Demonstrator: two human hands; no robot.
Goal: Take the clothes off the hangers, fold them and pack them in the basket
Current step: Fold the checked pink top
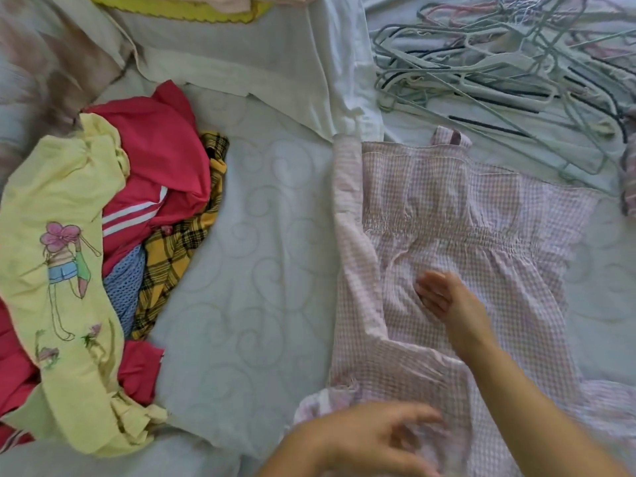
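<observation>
A pale pink checked dress [499,215] lies flat on the bed at the right, its left edge folded inward along its length. My right hand [447,297] rests flat on the dress's middle, fingers straight. Near the bottom edge my left hand [371,438] lies over the dress's hem with fingers spread and slightly bent; it is blurred. A tangle of empty pale green and dark hangers [499,70] lies at the top right. A yellow basket rim [179,10] shows at the top edge with pink cloth inside.
A heap of clothes sits at the left: a yellow printed garment [58,256], a red one [161,160], a yellow plaid one [179,246] and a blue one [124,280]. A white sheet [247,63] is bunched at the top. Pale quilted mattress [261,270] lies between.
</observation>
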